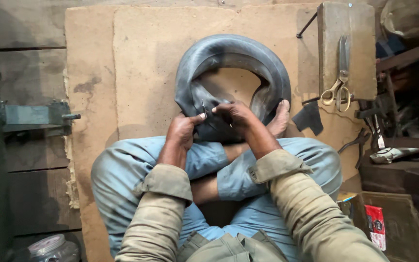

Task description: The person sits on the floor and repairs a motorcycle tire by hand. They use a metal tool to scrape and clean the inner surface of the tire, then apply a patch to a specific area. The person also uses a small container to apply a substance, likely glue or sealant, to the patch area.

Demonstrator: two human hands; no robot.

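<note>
- The black rubber inner tube [229,60] lies in the middle of the frame on a sheet of cardboard [136,58] spread over the floor, its near side pulled up against the crossed legs
- Left hand [183,130] pinches the rubber beside the valve stem [203,108]; right hand [236,115] grips the fold just right of it, fingers curled shut on the tube
- Judged step: working the tube around its valve
- Next calls for a steady two-handed hold, so the stem stays exposed
- Scissors [339,80] rest on a wooden board [352,24], upper right; a rubber patch piece [309,118] lies below it
</note>
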